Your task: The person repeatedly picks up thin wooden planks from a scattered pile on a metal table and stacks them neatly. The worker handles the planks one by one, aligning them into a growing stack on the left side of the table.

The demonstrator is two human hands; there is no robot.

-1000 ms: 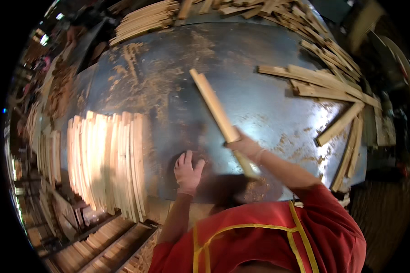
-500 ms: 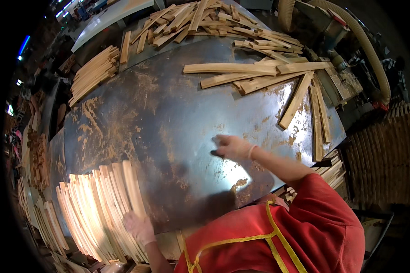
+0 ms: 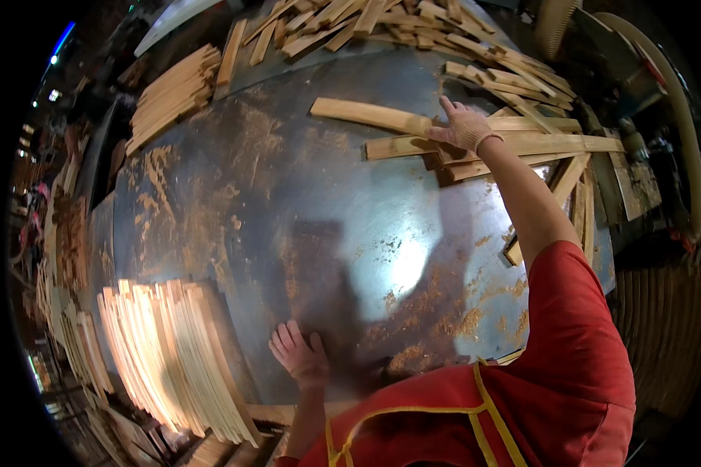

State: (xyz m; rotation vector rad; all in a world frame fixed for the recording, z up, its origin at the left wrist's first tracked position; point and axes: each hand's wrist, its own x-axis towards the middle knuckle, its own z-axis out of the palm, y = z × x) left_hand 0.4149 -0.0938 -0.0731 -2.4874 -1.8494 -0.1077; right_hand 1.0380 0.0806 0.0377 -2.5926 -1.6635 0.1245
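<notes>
My right hand point(image 3: 463, 128) reaches across the metal-topped table point(image 3: 288, 194) to loose wooden strips at the far right. Its fingers are spread, and its thumb lies by the right end of a wooden strip point(image 3: 370, 114); I cannot tell if it bears on the wood. Other strips point(image 3: 537, 145) lie crossed beneath the hand and wrist. Near the table's front edge, my left hand point(image 3: 300, 358) rests with fingers apart and nothing in it. To its left stands a tight row of pale wooden strips point(image 3: 167, 350), side by side. Both hands wear light gloves.
A heap of loose strips point(image 3: 413, 27) covers the far end. A neat stack of strips point(image 3: 175, 93) lies at the far left. Sawdust patches point(image 3: 413, 358) dot the tabletop. Beyond the right corner are a machine and a thick hose point(image 3: 689, 156).
My right hand has moved from mid-table forward and right to the loose strips. My left hand has left the row of strips and shifted right onto the tabletop. The view has shifted too.
</notes>
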